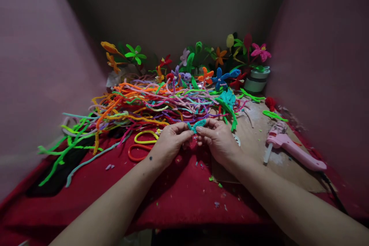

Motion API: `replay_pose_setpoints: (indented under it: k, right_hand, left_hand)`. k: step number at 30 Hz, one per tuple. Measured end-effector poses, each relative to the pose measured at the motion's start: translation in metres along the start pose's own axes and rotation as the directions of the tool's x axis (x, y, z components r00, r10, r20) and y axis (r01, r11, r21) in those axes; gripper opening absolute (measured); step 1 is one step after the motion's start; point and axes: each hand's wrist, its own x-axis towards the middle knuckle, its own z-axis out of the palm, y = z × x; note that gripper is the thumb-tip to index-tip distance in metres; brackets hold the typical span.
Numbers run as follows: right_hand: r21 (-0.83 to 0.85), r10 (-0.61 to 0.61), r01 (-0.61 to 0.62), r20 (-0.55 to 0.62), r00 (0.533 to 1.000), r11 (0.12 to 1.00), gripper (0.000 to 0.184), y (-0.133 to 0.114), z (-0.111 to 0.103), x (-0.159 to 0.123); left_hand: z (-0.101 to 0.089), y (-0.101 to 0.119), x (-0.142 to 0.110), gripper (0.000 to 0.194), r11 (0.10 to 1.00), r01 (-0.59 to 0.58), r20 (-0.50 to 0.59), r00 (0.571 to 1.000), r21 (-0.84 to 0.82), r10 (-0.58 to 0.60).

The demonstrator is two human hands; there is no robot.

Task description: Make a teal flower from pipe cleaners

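Observation:
Between my two hands is a short bent piece of teal pipe cleaner (199, 123), held above the red cloth. My left hand (173, 138) pinches its left end between thumb and fingers. The fingers of my right hand (216, 135) are closed on its right part; the fingertips hide some of it. Just beyond lies a big loose pile of coloured pipe cleaners (161, 102). A teal pipe-cleaner flower (227, 99) with green leaves rests at the pile's right end. Scissors with one yellow and one red handle loop (138, 153) lie left of my left hand, their blades hidden.
A pink glue gun (296, 148) lies on a cardboard sheet (248, 123) at right, its cord running off the front. Pipe-cleaner flowers (219, 78) and a pale green pot (257, 79) stand along the back. Small scraps dot the red cloth (184, 200). Walls rise on both sides.

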Motion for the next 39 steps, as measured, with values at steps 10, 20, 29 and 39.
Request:
replay_pose_setpoints:
  k: [10, 20, 29, 39]
  right_hand:
    - [-0.155, -0.041, 0.038, -0.013, 0.999, 0.987, 0.018, -0.001, -0.001, 0.000]
    - [-0.086, 0.007, -0.011, -0.047, 0.999, 0.996, 0.021, -0.002, 0.000, 0.000]
    - [-0.161, -0.105, 0.092, -0.074, 0.992, 0.983, 0.023, -0.005, -0.001, 0.002]
    - [-0.220, -0.094, 0.073, -0.085, 0.992, 0.973, 0.024, -0.005, 0.001, 0.000]
  left_hand:
    - [-0.002, 0.001, 0.001, 0.026, 0.994, -0.059, -0.052, 0.997, 0.097, 0.064]
    - [0.007, -0.007, 0.003, 0.022, 0.996, -0.057, -0.147, 0.988, -0.074, 0.045]
    - [0.007, -0.003, 0.001, 0.022, 0.968, -0.105, -0.204, 0.967, 0.230, 0.153]
    - [0.006, -0.012, -0.001, 0.020, 0.835, -0.223, -0.218, 0.902, 0.503, 0.372]
